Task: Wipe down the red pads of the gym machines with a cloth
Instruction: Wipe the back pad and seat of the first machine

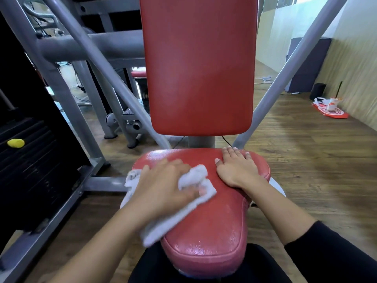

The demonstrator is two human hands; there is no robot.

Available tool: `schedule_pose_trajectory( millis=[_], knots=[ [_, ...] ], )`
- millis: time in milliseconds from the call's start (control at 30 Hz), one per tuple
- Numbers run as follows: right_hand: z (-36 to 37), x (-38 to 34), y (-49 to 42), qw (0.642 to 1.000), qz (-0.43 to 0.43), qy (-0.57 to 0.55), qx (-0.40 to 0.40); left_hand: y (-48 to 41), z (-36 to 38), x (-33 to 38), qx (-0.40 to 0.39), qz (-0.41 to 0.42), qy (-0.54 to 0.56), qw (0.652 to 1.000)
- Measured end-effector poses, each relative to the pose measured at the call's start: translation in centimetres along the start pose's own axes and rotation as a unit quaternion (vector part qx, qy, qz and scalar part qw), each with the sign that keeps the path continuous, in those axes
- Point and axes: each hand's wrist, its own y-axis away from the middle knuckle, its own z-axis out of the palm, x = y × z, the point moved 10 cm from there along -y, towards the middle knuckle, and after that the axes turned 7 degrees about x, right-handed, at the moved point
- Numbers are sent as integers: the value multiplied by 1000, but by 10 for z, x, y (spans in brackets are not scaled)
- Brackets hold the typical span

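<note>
A red seat pad (216,227) fills the lower middle of the view, with a tall red back pad (200,66) standing upright behind it. My left hand (165,184) grips a bunched white cloth (195,180) and presses it onto the left half of the seat pad; the cloth hangs over the pad's left edge. My right hand (236,168) lies flat, fingers straight, on the seat's far right corner. The near part of the seat shines wet.
Grey steel frame tubes (98,58) run diagonally on both sides of the back pad. A black weight stack with a yellow pin (16,143) stands at the left. Red-and-white items (330,110) lie on the wooden floor at the right by the wall.
</note>
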Motion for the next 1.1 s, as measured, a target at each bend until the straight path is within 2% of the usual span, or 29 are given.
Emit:
schedule_pose_trajectory(
  millis=[67,133,267,400,500,567,667,733,833,900,967,1100],
  knots=[
    [0,1,0,1000,-3,-3,4,16,-2,15,-21,21,-4,1000],
    [1,0,-1,1000,1,-4,3,7,-1,8,-20,8,20,1000],
    [0,-5,-3,1000,13,6,2,-37,8,-27,-8,-55,-20,998],
    [0,-3,-3,1000,18,-1,2,-57,25,-36,-53,-109,-56,991],
    [-8,1,-3,997,28,-54,39,-56,29,-43,-134,-154,78,976],
    [-20,-1,-1,990,31,-112,81,-54,21,-47,-159,-157,181,958],
    [-46,-26,6,965,-26,-229,123,-55,1,-68,-146,-144,228,952],
    [-62,-61,13,947,-99,-284,111,-52,-8,-93,-113,-170,250,946],
    [-73,-122,25,944,-236,-218,78,-42,-11,-134,-67,-232,266,933],
    [-62,-150,33,943,-300,-139,33,-35,-3,-149,-81,-254,283,921],
    [-46,-158,37,947,-309,-82,-5,-29,6,-154,-107,-260,280,918],
    [-44,-145,41,955,-285,-79,18,-27,11,-156,-125,-260,255,923]
  ],
)
